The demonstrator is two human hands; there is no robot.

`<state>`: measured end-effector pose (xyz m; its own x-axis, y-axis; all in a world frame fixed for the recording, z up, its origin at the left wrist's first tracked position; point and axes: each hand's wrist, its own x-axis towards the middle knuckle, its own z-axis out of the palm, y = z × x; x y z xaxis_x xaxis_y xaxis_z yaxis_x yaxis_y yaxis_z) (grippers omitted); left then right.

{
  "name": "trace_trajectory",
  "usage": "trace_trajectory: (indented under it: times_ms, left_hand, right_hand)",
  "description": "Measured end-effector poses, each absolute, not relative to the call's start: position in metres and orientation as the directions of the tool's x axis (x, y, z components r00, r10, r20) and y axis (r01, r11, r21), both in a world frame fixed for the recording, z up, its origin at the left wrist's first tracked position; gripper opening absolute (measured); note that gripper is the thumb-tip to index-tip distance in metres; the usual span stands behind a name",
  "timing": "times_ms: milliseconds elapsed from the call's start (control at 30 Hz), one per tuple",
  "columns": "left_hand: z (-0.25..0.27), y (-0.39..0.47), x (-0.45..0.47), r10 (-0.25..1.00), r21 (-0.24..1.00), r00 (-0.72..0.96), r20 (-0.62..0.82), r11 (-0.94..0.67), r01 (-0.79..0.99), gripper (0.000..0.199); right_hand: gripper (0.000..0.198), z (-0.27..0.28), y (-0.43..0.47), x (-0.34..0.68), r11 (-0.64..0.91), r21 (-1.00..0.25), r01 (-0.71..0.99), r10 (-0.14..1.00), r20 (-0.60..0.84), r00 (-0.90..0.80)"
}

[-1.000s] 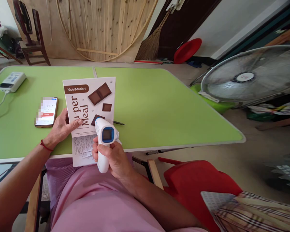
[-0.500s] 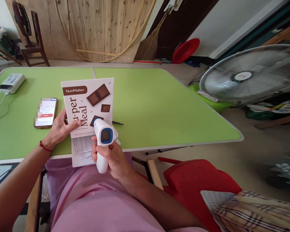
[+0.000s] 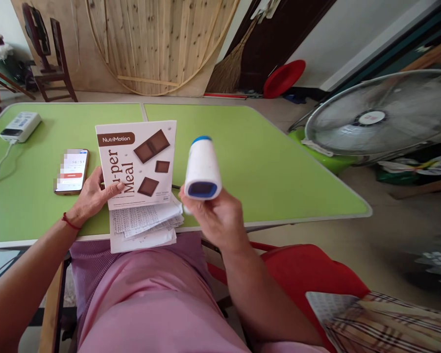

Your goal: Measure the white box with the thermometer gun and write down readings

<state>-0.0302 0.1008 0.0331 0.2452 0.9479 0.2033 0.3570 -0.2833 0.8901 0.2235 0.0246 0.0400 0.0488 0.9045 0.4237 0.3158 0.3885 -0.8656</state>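
- We have shifted the white plastic gun-shaped thermometer with blue trim (image 3: 203, 166) from the printed panel's lower right corner to the centre of the frame, over the green table (image 3: 272, 162)
- We keep the right hand (image 3: 220, 218) clamped around its handle; the fingers are partly hidden
- We hold the white rectangular printed panel with brown chocolate pictures (image 3: 150, 135), left of centre, with the left hand (image 3: 93, 193): thumb on the front, other fingers mostly hidden
- We now see the panel's lower right corner and the handwritten white paper sheets (image 3: 143, 220) below it unobstructed
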Motion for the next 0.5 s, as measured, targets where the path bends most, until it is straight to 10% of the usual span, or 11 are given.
trace_trajectory:
  times_ms: [167,500]
  left_hand:
    - [0.033,0.101,-0.031,0.949,0.899,0.255,0.183,-0.267,0.346,0.062]
    - [0.028,0.106,-0.035,0.944,0.88,0.156,0.292,-0.329,0.344,0.063]
  right_hand:
    - [0.053,0.028,0.087,0.264,0.169,-0.597,0.785,0.924,0.374,0.085]
    - [0.03,-0.002,0.121,0.267,0.303,-0.361,0.882,0.919,0.356,-0.17]
